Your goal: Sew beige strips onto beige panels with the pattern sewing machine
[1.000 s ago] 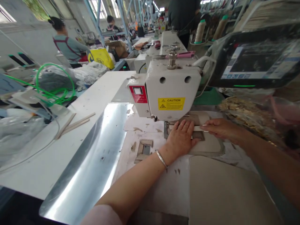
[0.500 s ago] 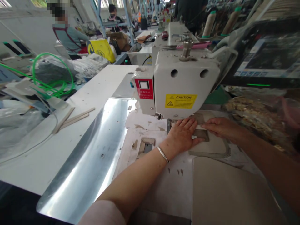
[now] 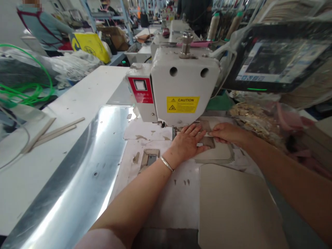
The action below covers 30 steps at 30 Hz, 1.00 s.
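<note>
My left hand (image 3: pixel 187 141) lies flat with its fingers spread, pressing on a beige panel (image 3: pixel 224 151) beside the sewing machine head (image 3: pixel 185 83). A bracelet circles that wrist. Just to its right, my right hand (image 3: pixel 225 132) is closed, thumb and fingers pinched together over the same panel. Whatever sits between those fingertips is too small to make out. A darker taupe patch (image 3: pixel 209 142) shows on the panel beside my left thumb. Nearer to me rests a larger beige panel (image 3: pixel 233 200), partly over a white sheet (image 3: pixel 168 204).
A shiny metal plate (image 3: pixel 67 186) spans the left of the table (image 3: pixel 85 84), with thin strips (image 3: pixel 55 133) beyond it. A display screen (image 3: pixel 275 64) stands at the right. Plastic-wrapped pieces (image 3: pixel 252 119) lie below it. Another person (image 3: pixel 44 29) is at the far left.
The camera view has turned to the right, so everything appears farther left. Both hands keep nearly the same place and pose beside the machine head.
</note>
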### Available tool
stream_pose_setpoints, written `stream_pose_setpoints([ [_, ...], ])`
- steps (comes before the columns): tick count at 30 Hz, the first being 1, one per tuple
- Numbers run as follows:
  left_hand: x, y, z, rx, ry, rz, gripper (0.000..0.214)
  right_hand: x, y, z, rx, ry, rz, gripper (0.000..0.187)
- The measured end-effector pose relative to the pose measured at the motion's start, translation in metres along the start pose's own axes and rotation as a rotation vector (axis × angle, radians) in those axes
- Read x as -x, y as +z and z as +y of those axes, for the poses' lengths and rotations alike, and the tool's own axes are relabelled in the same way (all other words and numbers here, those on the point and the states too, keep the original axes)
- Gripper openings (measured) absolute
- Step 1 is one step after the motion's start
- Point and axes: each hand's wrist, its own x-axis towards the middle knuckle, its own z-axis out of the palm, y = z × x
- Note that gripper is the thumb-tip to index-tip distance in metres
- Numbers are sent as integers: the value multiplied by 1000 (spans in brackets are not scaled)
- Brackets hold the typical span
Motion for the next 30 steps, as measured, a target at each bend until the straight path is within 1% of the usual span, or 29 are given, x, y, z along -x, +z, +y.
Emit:
stream_pose_setpoints([
  [2, 0, 0, 0, -3, 1, 1, 69, 2, -3, -3, 128, -55, 71, 25],
  [4, 1, 0, 0, -3, 1, 1, 69, 6, -8, -9, 259, -149, 182, 24],
  [5, 1, 0, 0, -1, 1, 1, 69, 9, -10, -12, 260, -174, 220, 24],
  [6, 0, 1, 0, 1, -1, 3, 70, 12, -12, -14, 178, -166, 227, 25],
  [7, 0, 1, 0, 5, -3, 4, 71, 14, -13, -16, 37, -130, 207, 26],
  [10, -1, 3, -1, 23, -8, 6, 75, 19, -12, -16, -417, -3, 91, 27],
  [12, -1, 4, -1, 33, -6, 2, 76, 20, -10, -14, -589, 48, 54, 27],
  [14, -2, 4, -1, 36, -5, -3, 76, 19, -8, -11, -693, 100, 44, 27],
  [17, -2, 3, -1, 36, -2, -13, 75, 18, -6, -10, -759, 134, 38, 27],
  [23, -2, 4, -2, 34, 8, -17, 74, 23, -6, -10, -790, 109, -1, 26],
  [27, -2, 3, -2, 34, 1, -28, 73, 22, -3, -8, -787, 116, 19, 25],
  [30, -2, 1, -1, 40, -5, -44, 74, 18, 0, -6, -789, 132, 59, 27],
])
